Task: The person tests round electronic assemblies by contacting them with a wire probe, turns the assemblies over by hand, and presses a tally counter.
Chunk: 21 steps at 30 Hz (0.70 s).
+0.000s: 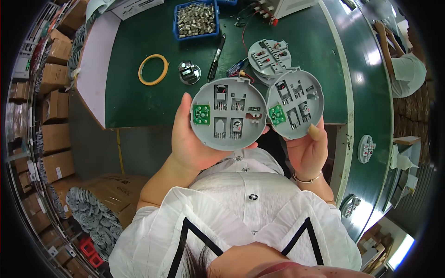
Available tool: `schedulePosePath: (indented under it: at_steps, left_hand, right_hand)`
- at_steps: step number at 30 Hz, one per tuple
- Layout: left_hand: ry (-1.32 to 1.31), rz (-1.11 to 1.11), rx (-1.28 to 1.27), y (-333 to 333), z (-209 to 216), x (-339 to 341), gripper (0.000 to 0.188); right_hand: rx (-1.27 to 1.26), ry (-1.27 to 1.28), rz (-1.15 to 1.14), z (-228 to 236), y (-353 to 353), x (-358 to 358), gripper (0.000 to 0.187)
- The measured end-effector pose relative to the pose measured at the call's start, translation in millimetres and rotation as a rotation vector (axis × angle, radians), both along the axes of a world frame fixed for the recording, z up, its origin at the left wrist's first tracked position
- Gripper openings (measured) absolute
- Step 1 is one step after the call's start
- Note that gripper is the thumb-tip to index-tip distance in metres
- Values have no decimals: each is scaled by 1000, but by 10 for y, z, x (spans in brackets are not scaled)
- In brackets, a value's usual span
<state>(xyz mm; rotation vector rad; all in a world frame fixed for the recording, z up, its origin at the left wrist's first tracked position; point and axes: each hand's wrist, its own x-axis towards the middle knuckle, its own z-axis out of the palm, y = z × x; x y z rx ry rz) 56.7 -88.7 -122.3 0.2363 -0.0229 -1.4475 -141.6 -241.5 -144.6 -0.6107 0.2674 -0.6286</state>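
In my left hand I grip a round grey plastic housing, its open side facing up. It has several rectangular slots, metal contacts and a small green circuit board at its left. My right hand is closed on a similar grey housing, tilted slightly, also with a green circuit board. The two housings sit side by side, their rims about touching. Just beyond the right one, more round grey housings are stacked on the green table, with a red wire by them.
On the green table lie a roll of yellow tape, a shiny metal round part, a black pen and a blue bin of small metal parts. Cardboard boxes line the left. A person works at the right.
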Motion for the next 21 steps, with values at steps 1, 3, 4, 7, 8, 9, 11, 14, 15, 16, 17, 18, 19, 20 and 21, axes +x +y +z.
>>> schedulePosePath:
  at_steps: [1,3,4,7,8,9,11,14,15,16,17,18,19,20,21]
  left_hand:
    - [8,-1,-10,33,-1,0,96]
    - [37,-7,-86,58,-32,5,101]
    - [44,-8,-90,74,-20,6,101]
    - [-9,10,-17,120,-29,11,101]
    - [-6,7,-19,131,-27,4,101]
    - [-12,14,-25,138,-19,-8,100]
    - [-85,-3,-10,136,-3,-3,99]
    - [26,43,-46,118,17,-60,99]
    - [24,36,-44,114,9,-66,99]
    - [20,41,-56,113,-8,-67,99]
    - [16,46,-69,111,-20,-68,100]
    - [17,37,-69,110,-6,-64,100]
    - [-44,31,-16,111,21,-55,98]
    - [-107,28,36,108,37,-57,97]
    - [-107,24,36,100,26,-59,97]
  right_hand:
    - [-39,55,-64,50,65,30,60]
    - [-109,129,-129,131,132,-5,65]
    - [-113,136,-130,135,149,-14,65]
    - [-384,160,-169,47,177,-65,78]
    - [-461,232,-181,17,183,-90,88]
    - [-491,224,-161,57,182,-90,90]
    - [-520,219,-145,80,176,-108,92]
    - [-502,200,-137,84,170,-122,95]
    - [-449,158,-148,98,186,-105,91]
    - [-395,115,-159,105,195,-97,87]
    - [-395,117,-166,103,195,-104,87]
    - [-396,130,-161,100,194,-112,88]
    - [-397,138,-162,98,190,-109,89]
    - [-397,144,-160,95,186,-110,90]
    - [-413,102,-157,91,171,-88,84]
